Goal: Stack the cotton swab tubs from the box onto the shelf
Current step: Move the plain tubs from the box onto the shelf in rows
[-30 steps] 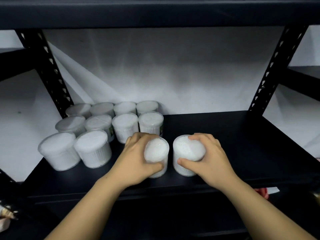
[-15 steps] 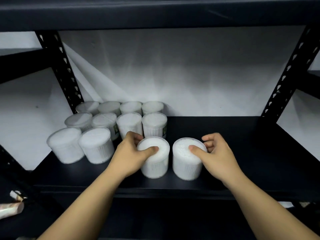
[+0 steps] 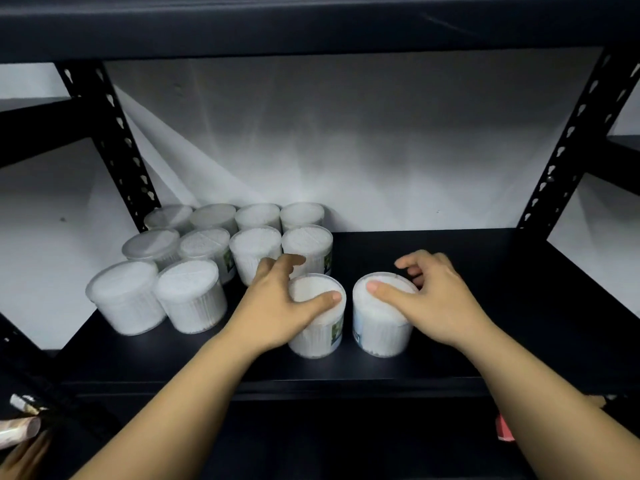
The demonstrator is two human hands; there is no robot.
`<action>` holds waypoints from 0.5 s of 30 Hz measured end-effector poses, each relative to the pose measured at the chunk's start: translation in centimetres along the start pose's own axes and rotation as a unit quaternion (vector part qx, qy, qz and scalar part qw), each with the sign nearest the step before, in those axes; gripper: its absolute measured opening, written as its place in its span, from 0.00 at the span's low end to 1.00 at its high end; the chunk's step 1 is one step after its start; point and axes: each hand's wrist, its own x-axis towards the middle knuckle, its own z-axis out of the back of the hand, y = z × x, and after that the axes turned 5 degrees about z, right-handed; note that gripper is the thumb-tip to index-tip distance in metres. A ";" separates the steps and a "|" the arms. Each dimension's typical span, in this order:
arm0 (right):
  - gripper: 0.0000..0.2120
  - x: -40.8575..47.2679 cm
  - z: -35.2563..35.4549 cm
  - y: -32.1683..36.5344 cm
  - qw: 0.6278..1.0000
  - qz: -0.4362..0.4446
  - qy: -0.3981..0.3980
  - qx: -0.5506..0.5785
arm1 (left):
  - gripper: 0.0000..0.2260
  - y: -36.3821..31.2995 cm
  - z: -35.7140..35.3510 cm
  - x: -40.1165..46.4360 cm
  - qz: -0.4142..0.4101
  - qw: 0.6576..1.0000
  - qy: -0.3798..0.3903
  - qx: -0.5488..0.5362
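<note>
On the shelf point(image 3: 485, 306), the left hand point(image 3: 273, 306) grips one tub point(image 3: 317, 336) with curled fingers; the right hand point(image 3: 436, 299) holds the neighbouring tub point(image 3: 381, 336) the same way

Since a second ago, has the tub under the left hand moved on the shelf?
Yes. The tub under the left hand slid left, toward the grouped tubs, widening its gap from the right tub.

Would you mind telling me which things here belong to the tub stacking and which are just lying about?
Part of the job:
left hand on the left front tub
right hand on the right front tub
ten placed tubs
shelf

Lying about:
rolled packet, lower left
red item, lower right
</note>
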 end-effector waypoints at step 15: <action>0.35 -1.2 0.4 -0.5 0.987 0.122 0.098 -0.030 | 0.37 0.2 0.4 -0.2 -0.132 0.990 0.050 0.020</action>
